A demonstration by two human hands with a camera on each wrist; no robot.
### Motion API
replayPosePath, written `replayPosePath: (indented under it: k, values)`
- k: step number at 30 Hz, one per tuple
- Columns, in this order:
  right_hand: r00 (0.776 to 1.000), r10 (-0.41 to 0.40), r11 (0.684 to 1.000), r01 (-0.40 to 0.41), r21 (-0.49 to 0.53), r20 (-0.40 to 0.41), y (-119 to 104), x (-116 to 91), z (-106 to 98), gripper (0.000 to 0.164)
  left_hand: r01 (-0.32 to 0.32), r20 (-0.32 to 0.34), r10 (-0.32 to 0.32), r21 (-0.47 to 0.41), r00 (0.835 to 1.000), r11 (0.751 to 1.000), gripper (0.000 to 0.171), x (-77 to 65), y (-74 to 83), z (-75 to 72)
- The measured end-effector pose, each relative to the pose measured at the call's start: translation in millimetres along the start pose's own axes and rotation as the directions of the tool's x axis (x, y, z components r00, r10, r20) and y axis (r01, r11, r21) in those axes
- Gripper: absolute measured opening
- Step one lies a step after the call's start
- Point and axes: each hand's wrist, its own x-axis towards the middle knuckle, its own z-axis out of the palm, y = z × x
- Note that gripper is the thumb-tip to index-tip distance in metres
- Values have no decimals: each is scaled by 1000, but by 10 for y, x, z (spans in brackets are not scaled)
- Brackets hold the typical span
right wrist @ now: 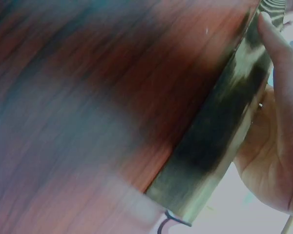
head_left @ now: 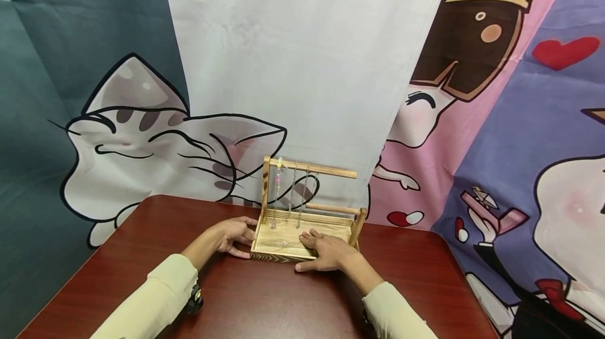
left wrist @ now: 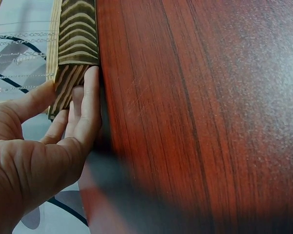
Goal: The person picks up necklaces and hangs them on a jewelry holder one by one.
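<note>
A wooden jewelry stand [head_left: 276,256] with a shallow tray base stands on the table. Several thin necklaces hang from its upper bar [head_left: 326,170], one a chain with pink and yellow beads [head_left: 278,179]. A fine chain with a small pendant [head_left: 284,243] lies in the tray. My left hand [head_left: 235,234] grips the tray's left end, thumb at the upper edge and fingers against the side [left wrist: 71,80]. Across the front wall [right wrist: 210,122] reaches my right hand [head_left: 328,252], its thumb on the outer face and its other fingers over the tray.
The reddish-brown table [head_left: 279,297] extends around the stand. Behind it hangs a cartoon-printed cloth [head_left: 302,66], close to the table's back edge. A lower wooden bar [head_left: 333,208] crosses the stand's right side.
</note>
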Motion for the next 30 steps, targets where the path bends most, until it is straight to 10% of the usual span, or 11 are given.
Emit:
replayPosePath:
  k: [12,30]
  values:
    - [1000,21,1000,-21,23,-23,164,-165,-17,97,5,-21,-5,-4,1000,1000,67,3,-11,9]
    - [969,-9,942,91,324,-247,339,-48,-25,55,9,-22,-9,-1,1000,1000,66,9,-1,17]
